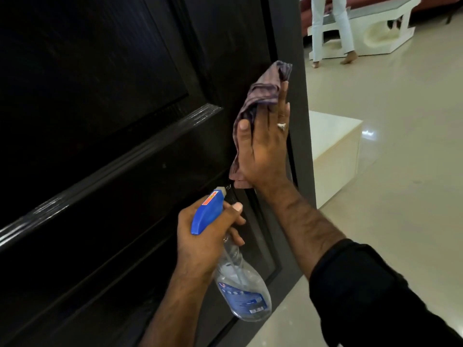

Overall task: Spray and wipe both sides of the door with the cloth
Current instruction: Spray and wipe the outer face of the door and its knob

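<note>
A dark panelled door (120, 136) fills the left and middle of the head view, its free edge running down the right side. My right hand (265, 151) lies flat against the door near that edge, pressing a crumpled purple-grey cloth (260, 96) onto the wood. Below it, my left hand (208, 236) grips a clear spray bottle (240, 289) with a blue trigger head, its nozzle close to the door. The bottle holds some clear liquid.
Beyond the door edge lies a glossy cream tiled floor (400, 221). A low white block (333, 151) stands just past the door. Farther back a person's legs (325, 28) stand beside a white bench (380, 26).
</note>
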`<state>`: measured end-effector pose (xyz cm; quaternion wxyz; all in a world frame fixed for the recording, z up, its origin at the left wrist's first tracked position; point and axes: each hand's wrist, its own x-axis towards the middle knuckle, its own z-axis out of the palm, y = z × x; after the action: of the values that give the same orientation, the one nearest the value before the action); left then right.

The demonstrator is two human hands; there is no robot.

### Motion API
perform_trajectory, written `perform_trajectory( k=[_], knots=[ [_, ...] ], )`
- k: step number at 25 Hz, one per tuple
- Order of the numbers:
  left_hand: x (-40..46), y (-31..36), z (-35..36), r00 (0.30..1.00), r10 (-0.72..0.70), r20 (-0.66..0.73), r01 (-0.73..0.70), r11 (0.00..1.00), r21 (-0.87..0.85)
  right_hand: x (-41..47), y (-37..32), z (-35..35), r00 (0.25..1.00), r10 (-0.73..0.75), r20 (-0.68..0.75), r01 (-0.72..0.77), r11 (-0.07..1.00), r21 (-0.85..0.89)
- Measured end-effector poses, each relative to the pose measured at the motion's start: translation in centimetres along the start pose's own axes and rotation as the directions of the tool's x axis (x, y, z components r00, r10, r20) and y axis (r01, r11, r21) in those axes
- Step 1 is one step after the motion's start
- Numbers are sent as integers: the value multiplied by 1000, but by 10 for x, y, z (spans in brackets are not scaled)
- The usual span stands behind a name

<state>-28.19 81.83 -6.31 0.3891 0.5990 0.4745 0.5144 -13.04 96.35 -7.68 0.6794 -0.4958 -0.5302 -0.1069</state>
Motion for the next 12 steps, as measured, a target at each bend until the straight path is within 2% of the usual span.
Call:
perform_trajectory(
  k=[3, 5, 6, 7, 9, 10, 11, 12],
  knots=[
    [10, -8, 14, 999, 38, 26, -38, 999, 4, -49, 13, -3, 1000, -11, 25, 9, 998, 58],
    [11, -23, 25, 997, 45, 56, -45, 999, -2, -140, 63, 2, 994, 6, 109, 0, 998, -55],
    [10, -32, 30, 997, 36, 65, -36, 999, -5, -184, 92, 0, 985, 56, 161, -40, 994, -100],
    [10, -43, 35, 997, 16, 70, -16, 1000, -10, -222, 119, -4, 961, 165, 224, -143, 983, -112],
    [7, -58, 44, 998, -28, 63, 28, 1000, -2, -264, 144, -15, 858, 429, 282, -397, 903, -165],
    [5, -63, 48, 998, -43, 54, 43, 999, 2, -273, 150, -16, 821, 478, 313, -426, 877, -223],
    [5, -67, 53, 998, -49, 40, 49, 999, 2, -266, 150, -16, 808, 474, 350, -387, 875, -290],
    [3, -69, 57, 999, -48, 20, 48, 999, 6, -250, 146, -14, 826, 415, 381, -306, 898, -316]
  ],
)
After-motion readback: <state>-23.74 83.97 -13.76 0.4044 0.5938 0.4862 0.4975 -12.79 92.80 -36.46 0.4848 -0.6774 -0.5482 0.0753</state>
